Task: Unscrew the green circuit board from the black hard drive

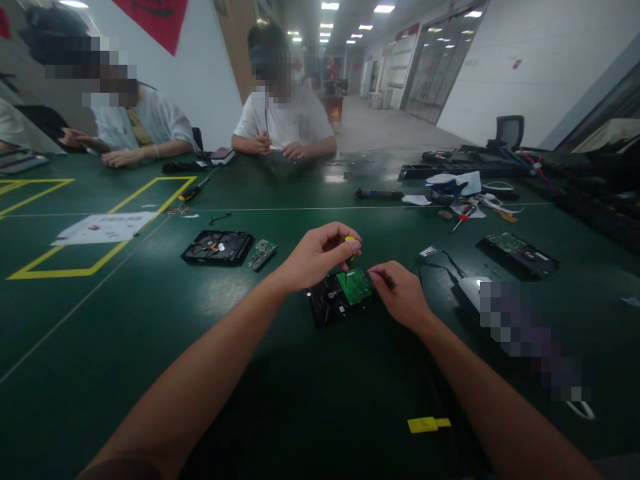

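Observation:
A black hard drive (323, 308) with a green circuit board (356, 288) on it lies on the dark green table in front of me. My left hand (320, 257) is closed around the yellow handle of a screwdriver (351, 245), held upright over the board. Its tip is too small to make out against the board. Beside the drive's right edge, my right hand (400, 293) has its fingers curled, with thumb and forefinger pinched near the board's corner. Whatever that pinch may hold is hidden.
Left of the drive lie another hard drive (219, 248) and a loose circuit board (262, 255). A third drive (519, 255), a red screwdriver (465, 216) and a cabled device (475, 293) are on the right. Yellow tape (429, 425) lies near me. Two people sit opposite.

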`<move>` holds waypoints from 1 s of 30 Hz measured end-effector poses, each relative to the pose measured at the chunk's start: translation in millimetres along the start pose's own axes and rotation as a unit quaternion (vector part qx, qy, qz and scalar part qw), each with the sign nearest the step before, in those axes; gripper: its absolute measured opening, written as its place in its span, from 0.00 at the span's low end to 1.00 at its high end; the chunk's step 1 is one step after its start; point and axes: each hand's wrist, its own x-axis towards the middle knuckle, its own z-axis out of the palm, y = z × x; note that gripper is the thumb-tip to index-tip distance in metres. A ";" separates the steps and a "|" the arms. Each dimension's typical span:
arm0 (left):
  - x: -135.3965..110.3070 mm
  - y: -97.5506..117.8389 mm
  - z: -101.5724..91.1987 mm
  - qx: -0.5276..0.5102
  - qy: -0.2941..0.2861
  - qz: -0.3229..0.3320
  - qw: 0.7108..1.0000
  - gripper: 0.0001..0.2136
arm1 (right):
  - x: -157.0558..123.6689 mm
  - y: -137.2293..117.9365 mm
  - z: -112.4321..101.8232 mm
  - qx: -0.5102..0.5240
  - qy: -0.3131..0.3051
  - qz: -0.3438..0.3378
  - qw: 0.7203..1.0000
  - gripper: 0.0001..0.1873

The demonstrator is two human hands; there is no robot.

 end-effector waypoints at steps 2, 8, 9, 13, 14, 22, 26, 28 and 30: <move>-0.3 0.8 0.3 0.000 0.000 0.001 1.000 0.12 | -0.7 -1.8 2.7 0.005 0.005 0.005 1.000 0.09; -0.9 1.6 -1.7 0.019 -0.037 0.011 0.999 0.12 | -0.8 -4.6 7.7 0.043 0.013 -0.007 0.999 0.06; -1.1 1.7 -2.3 0.031 -0.035 0.014 0.999 0.12 | -1.5 -5.0 9.1 0.055 0.014 0.000 0.998 0.06; -2.8 5.2 -4.5 0.066 -0.004 0.028 0.997 0.13 | -4.9 -9.4 16.1 0.099 0.001 0.023 0.995 0.06; -3.4 6.5 -5.2 0.071 -0.002 0.032 0.997 0.13 | -5.5 -11.2 17.7 0.106 -0.005 0.020 0.994 0.05; -1.8 2.6 -6.9 0.068 0.011 0.027 0.997 0.14 | -6.0 -13.6 22.3 0.122 -0.016 0.017 0.992 0.04; 0.2 -1.9 -2.7 0.038 -0.003 0.032 0.999 0.12 | -5.3 -3.7 24.2 0.149 -0.014 0.037 0.988 0.05; 0.3 -2.7 -1.4 0.035 -0.001 0.032 0.999 0.14 | -4.9 1.3 26.1 0.157 -0.011 0.052 0.986 0.06; 0.3 -3.0 -1.5 0.025 0.001 0.024 0.999 0.15 | -4.6 5.1 27.9 0.166 -0.007 0.062 0.984 0.06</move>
